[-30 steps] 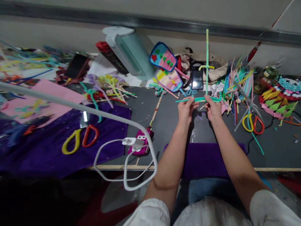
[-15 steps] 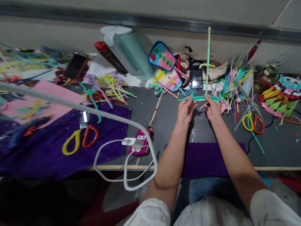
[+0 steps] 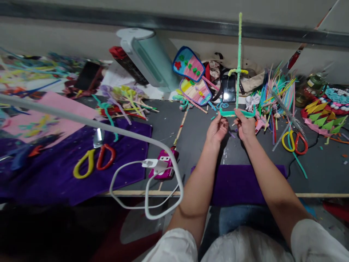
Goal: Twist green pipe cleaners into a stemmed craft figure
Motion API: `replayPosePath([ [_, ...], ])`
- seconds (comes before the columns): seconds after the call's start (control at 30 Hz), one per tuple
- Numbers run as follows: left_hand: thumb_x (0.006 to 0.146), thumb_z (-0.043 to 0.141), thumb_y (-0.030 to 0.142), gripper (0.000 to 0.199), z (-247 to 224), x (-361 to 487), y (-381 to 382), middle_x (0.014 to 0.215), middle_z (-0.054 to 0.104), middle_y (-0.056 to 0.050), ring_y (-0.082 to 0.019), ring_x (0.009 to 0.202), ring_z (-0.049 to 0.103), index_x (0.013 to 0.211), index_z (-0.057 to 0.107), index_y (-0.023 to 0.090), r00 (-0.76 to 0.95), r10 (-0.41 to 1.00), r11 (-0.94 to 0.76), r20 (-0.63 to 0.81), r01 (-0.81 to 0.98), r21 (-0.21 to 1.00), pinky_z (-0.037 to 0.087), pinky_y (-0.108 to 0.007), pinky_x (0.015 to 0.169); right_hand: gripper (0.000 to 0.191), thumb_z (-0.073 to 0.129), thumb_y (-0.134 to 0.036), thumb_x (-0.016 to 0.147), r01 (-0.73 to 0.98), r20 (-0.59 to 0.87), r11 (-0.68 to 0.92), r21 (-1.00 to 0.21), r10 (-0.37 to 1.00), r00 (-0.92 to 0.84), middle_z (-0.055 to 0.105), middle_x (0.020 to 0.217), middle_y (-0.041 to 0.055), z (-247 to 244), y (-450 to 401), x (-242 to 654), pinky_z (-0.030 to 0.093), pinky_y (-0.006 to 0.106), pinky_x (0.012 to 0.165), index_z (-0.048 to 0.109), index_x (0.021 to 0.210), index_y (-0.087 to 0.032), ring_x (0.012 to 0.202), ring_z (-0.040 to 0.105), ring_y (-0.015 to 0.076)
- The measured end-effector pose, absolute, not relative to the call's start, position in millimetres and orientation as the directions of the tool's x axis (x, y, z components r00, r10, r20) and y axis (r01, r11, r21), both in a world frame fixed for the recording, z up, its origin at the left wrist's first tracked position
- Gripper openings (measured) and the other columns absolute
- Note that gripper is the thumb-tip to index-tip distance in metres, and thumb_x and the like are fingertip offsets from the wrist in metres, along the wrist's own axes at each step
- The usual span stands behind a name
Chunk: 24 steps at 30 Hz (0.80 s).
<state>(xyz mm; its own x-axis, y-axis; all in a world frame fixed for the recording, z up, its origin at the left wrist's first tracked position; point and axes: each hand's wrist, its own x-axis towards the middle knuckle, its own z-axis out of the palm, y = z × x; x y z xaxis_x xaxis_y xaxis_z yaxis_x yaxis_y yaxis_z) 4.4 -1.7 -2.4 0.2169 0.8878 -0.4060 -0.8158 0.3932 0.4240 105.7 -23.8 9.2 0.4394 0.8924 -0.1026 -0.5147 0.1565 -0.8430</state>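
Observation:
Between my hands is a pipe-cleaner boat shape (image 3: 238,83): a tall green stem with a yellow tip and a yellow crosspiece rises from a long teal base. My left hand (image 3: 217,129) pinches the left end of that base, fingers curled. My right hand (image 3: 245,125) grips the base near the foot of the stem, with thumb and fingers closed on it. The piece is held above the dark table (image 3: 188,145). Behind it lie a phone (image 3: 228,91) and two decorated fan-shaped crafts (image 3: 188,63).
To the right are a bundle of pipe cleaners (image 3: 278,89) and red-and-yellow-handled scissors (image 3: 288,141). Another pair of scissors (image 3: 84,163) lies on purple cloth (image 3: 128,145) at left. A white cable (image 3: 128,134) loops over a pink power strip (image 3: 166,165). A purple mat (image 3: 237,185) lies in front.
The upright stem has risen in view and shifted slightly left. At the base's left end, the teal strand that stuck out leftward now appears bent upward by my left hand.

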Motion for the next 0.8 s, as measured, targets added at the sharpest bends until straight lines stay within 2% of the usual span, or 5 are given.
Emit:
replayPosePath([
  [0.2, 0.093, 0.062, 0.014, 0.017, -9.8, 0.3, 3.4, 0.060, 0.057, 0.005, -0.001, 0.048, 0.051, 0.076, 0.063, 0.015, 0.157, 0.891, 0.375, -0.426, -0.782, 0.498, 0.048, -0.010, 0.053, 0.025, 0.082, -0.039, 0.063, -0.363, 0.041, 0.240, -0.900, 0.877, 0.479, 0.066, 0.065, -0.0034, 7.8, -26.1, 103.8, 0.039, 0.021, 0.044, 0.070, 0.074, -0.021, 0.050, 0.049, 0.0064],
  [0.3, 0.084, 0.072, 0.017, 0.009, -15.2, -0.4, 4.6, 0.061, 0.061, 0.005, -0.003, 0.049, 0.055, 0.078, 0.065, 0.015, 0.021, 0.927, 0.274, -0.375, -0.721, 0.637, 0.050, -0.014, 0.053, 0.021, 0.080, -0.040, 0.068, -0.262, 0.166, 0.316, -0.912, 0.867, 0.469, 0.064, 0.062, -0.0044, 6.1, -28.5, 103.8, 0.039, 0.022, 0.045, 0.071, 0.075, -0.021, 0.047, 0.049, 0.0066],
  [0.43, 0.071, 0.083, 0.020, 0.019, -17.0, -0.7, 3.6, 0.059, 0.062, 0.004, -0.006, 0.052, 0.060, 0.076, 0.066, 0.014, -0.089, 0.959, 0.155, -0.268, -0.628, 0.763, 0.052, -0.017, 0.055, 0.017, 0.076, -0.038, 0.074, -0.100, 0.261, 0.334, -0.937, 0.861, 0.436, 0.067, 0.072, -0.0027, 8.3, -34.3, 102.2, 0.045, 0.024, 0.049, 0.072, 0.075, -0.021, 0.047, 0.051, 0.0062],
  [0.63, 0.059, 0.090, 0.028, 0.029, -14.2, 0.0, 2.0, 0.061, 0.064, 0.001, -0.007, 0.053, 0.059, 0.070, 0.068, 0.013, -0.067, 0.983, 0.093, -0.169, -0.615, 0.783, 0.051, -0.019, 0.057, 0.026, 0.076, -0.044, 0.075, 0.020, 0.339, 0.366, -0.930, 0.838, 0.428, 0.070, 0.086, 0.0016, 7.2, -36.7, 100.2, 0.049, 0.024, 0.049, 0.074, 0.082, -0.019, 0.051, 0.054, 0.0066],
  [0.8, 0.055, 0.091, 0.027, 0.029, -13.8, -0.3, 2.9, 0.059, 0.063, 0.001, -0.008, 0.054, 0.059, 0.067, 0.069, 0.013, -0.104, 0.978, 0.083, -0.183, -0.606, 0.791, 0.053, -0.022, 0.059, 0.026, 0.074, -0.045, 0.076, 0.037, 0.354, 0.373, -0.927, 0.839, 0.414, 0.071, 0.083, 0.0017, 4.2, -34.5, 101.0, 0.050, 0.024, 0.050, 0.073, 0.082, -0.019, 0.052, 0.056, 0.0076],
])
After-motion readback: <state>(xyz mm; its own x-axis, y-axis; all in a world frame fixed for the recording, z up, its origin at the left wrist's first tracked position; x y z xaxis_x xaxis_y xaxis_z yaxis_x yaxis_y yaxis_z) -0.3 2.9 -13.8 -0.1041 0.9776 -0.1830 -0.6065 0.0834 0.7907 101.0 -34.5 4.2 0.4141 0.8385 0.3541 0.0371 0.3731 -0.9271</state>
